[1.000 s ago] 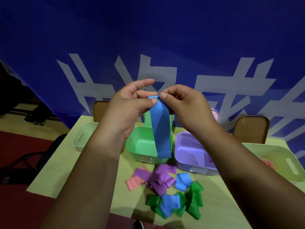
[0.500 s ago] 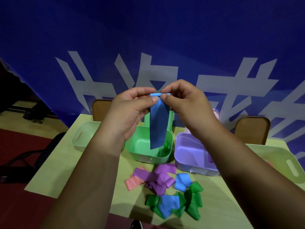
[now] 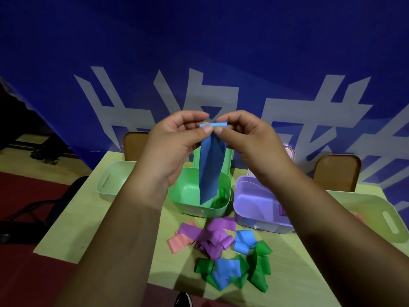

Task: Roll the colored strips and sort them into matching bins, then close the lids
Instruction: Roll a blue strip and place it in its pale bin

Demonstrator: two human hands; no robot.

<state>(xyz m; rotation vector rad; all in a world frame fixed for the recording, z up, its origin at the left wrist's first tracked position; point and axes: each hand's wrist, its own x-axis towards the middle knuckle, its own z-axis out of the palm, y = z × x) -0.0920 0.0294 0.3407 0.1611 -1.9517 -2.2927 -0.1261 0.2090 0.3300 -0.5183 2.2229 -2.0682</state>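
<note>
Two hands are meeting at the frame's centre: the left hand [image 3: 174, 147] and the right hand [image 3: 250, 142] are pinching, thumb against forefinger, the rolled top edge of a blue strip [image 3: 211, 171], whose tail is hanging over the open green bin [image 3: 194, 202]. Right of it the purple bin [image 3: 254, 196] is standing open (a purple piece inside), and loose strips [image 3: 221, 251] are lying lower centre on the table [image 3: 93, 218].
</note>
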